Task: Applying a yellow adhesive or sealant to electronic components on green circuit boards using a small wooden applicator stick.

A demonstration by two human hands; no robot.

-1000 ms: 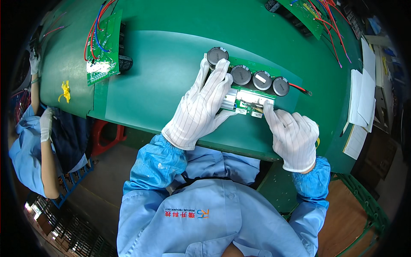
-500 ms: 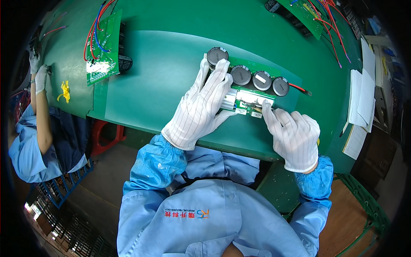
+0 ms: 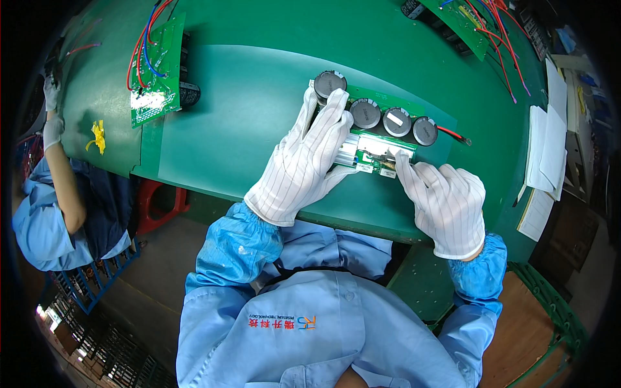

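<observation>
Your green surface [image 3: 259, 129] fills the upper part of the view, and its near edge runs just in front of your blue sleeves. On it, close to that near edge and right of centre, lies the green circuit board [image 3: 381, 139] with a row of four round black capacitors [image 3: 381, 119] along its far side and a red wire running off its right end. Your left hand [image 3: 304, 158], in a white striped glove, lies flat over the board's left part, fingers [image 3: 330, 113] stretched out and close together, the tips touching the leftmost capacitor; they press on the board rather than clamp it. Your right hand [image 3: 446, 200] rests at the board's near right corner, its fingers together and bent, tips on the pale connector block [image 3: 372, 155]. A second circuit board [image 3: 155, 77] with red and blue wires lies well apart toward the far left corner. Papers [image 3: 543, 155] sit at the right edge. A small yellow scrap [image 3: 98, 136] lies near the left edge, beside another person's gloved hand [image 3: 52, 129].
</observation>
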